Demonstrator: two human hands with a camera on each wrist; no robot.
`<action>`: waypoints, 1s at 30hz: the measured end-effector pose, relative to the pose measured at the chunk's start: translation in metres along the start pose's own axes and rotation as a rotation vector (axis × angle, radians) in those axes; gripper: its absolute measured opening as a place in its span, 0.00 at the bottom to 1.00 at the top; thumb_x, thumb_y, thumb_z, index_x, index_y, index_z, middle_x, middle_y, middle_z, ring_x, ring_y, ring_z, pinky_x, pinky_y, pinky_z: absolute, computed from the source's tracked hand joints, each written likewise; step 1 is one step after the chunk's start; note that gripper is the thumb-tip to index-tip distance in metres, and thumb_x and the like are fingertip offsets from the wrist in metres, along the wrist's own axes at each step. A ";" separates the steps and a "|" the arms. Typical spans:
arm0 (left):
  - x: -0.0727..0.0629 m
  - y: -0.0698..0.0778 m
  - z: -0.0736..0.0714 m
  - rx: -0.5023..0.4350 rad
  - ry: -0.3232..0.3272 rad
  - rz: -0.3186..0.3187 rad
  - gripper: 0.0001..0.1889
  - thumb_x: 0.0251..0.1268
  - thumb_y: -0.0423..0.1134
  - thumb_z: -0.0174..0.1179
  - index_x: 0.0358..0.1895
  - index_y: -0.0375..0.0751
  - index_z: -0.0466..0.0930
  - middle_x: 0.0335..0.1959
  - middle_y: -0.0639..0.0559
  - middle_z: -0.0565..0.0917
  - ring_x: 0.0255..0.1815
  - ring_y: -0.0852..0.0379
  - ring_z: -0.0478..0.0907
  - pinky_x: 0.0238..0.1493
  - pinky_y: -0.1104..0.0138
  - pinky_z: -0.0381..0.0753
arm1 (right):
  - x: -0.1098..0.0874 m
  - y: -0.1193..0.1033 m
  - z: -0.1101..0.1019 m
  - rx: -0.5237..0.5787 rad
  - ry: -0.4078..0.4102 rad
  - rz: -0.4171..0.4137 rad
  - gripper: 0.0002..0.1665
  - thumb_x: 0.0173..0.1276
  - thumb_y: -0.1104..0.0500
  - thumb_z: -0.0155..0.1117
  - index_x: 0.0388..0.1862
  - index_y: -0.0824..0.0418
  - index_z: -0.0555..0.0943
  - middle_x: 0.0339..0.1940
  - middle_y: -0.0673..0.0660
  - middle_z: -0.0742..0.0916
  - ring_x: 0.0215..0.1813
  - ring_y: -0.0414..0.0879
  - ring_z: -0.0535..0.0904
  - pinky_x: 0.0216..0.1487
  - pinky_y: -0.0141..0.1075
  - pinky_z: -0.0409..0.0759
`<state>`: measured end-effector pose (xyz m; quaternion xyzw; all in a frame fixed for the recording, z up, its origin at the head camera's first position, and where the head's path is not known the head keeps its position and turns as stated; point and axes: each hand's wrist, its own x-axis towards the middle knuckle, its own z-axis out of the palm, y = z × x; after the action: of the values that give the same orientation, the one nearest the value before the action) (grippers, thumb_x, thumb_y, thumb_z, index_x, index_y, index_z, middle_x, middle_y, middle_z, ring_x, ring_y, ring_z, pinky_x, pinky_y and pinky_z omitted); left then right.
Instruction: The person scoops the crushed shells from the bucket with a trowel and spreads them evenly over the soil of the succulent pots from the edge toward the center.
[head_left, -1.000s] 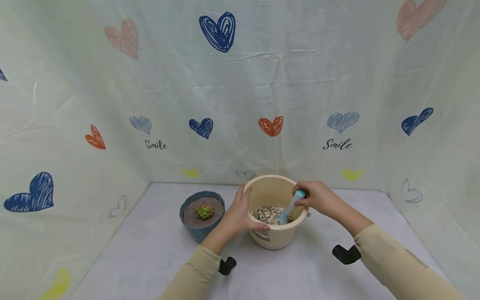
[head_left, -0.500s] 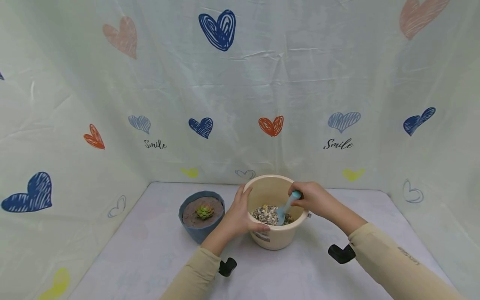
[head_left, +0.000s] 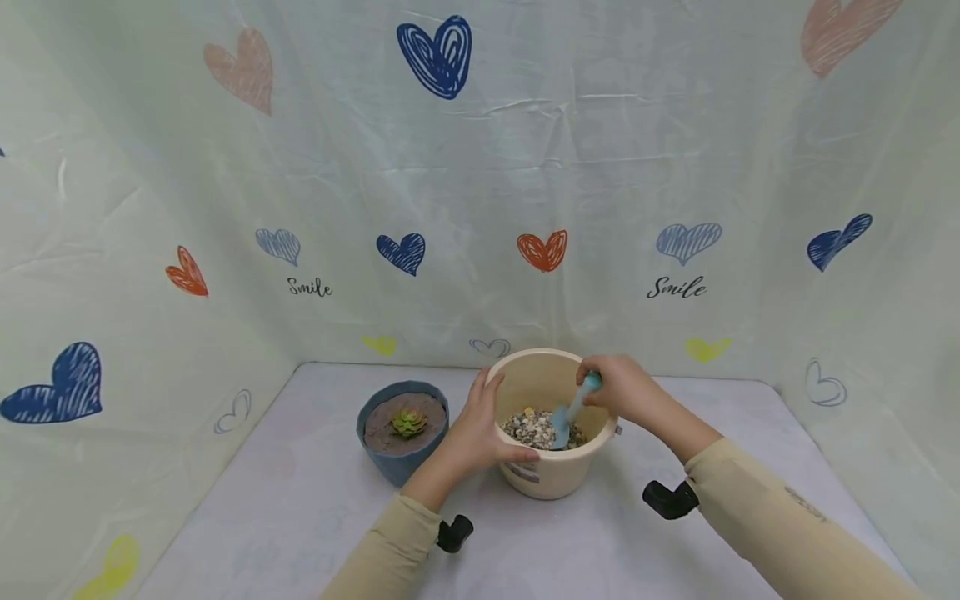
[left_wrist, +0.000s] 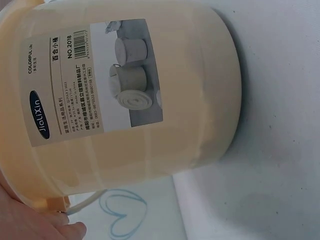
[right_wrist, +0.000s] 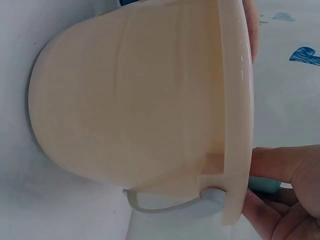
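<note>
A cream plastic bucket (head_left: pixel 551 482) stands upright on the table, with mixed gravel (head_left: pixel 527 429) in its bottom. My left hand (head_left: pixel 474 429) grips its left rim, thumb along the front edge and fingers round the far side. Over the right rim, my right hand (head_left: pixel 626 392) holds a small light-blue shovel (head_left: pixel 579 403) by the handle, its blade down in the gravel. In the right wrist view the bucket wall (right_wrist: pixel 125 100) hides most of the shovel; only a bit of its handle (right_wrist: pixel 266 185) shows between the fingers (right_wrist: pixel 275 164).
Left of the bucket stands a blue pot (head_left: pixel 393 468) of brown soil with a green succulent (head_left: pixel 408 422). A printed label (left_wrist: pixel 95 82) and a grey carrying handle (right_wrist: pixel 175 205) are on the bucket. A heart-patterned curtain (head_left: pixel 480 183) hangs behind the white table (head_left: pixel 300 533).
My right hand has moved a little left, bringing the shovel's blade left through the gravel. My left hand stays on the bucket's rim, and the bucket has not moved.
</note>
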<state>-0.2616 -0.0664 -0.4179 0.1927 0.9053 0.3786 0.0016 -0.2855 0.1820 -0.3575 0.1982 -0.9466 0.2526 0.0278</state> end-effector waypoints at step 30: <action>0.000 -0.001 0.000 -0.028 -0.003 0.000 0.67 0.36 0.60 0.79 0.79 0.48 0.44 0.79 0.43 0.37 0.73 0.35 0.53 0.60 0.44 0.69 | 0.006 0.005 0.018 0.171 0.085 -0.011 0.12 0.51 0.70 0.76 0.32 0.62 0.82 0.31 0.54 0.84 0.33 0.47 0.77 0.35 0.40 0.77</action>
<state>-0.2617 -0.0670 -0.4191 0.1932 0.8998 0.3911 0.0054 -0.2924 0.1748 -0.3739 0.1939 -0.9185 0.3405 0.0525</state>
